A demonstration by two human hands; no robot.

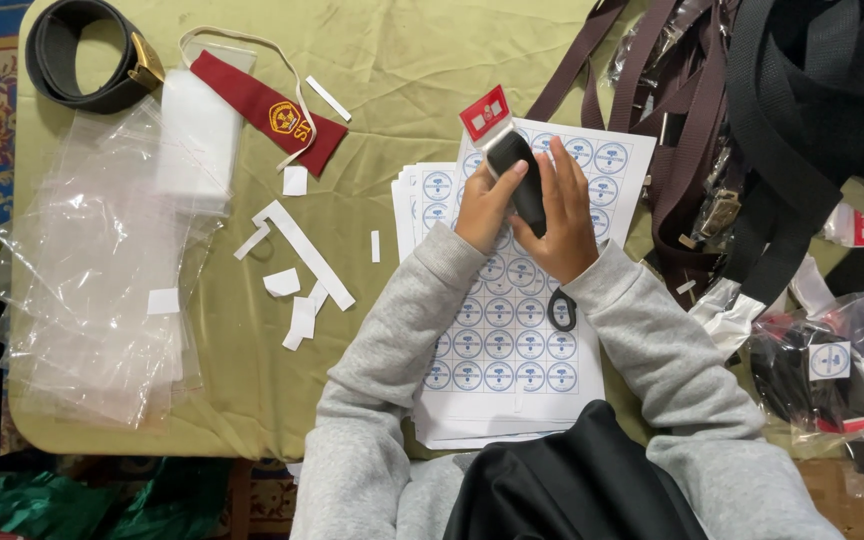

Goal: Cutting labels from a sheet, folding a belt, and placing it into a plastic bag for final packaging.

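Observation:
Both my hands meet over a stack of white sticker sheets printed with blue round badges. My left hand and my right hand together grip a folded black belt in a clear sleeve topped by a red and white card. The left thumb presses on the belt's upper end. A small black ring lies on the sheets under my right wrist.
Clear plastic bags are piled at left. A coiled black belt, a maroon badge strip and white paper scraps lie on the olive cloth. Brown and black belts heap at right, with bagged belts below.

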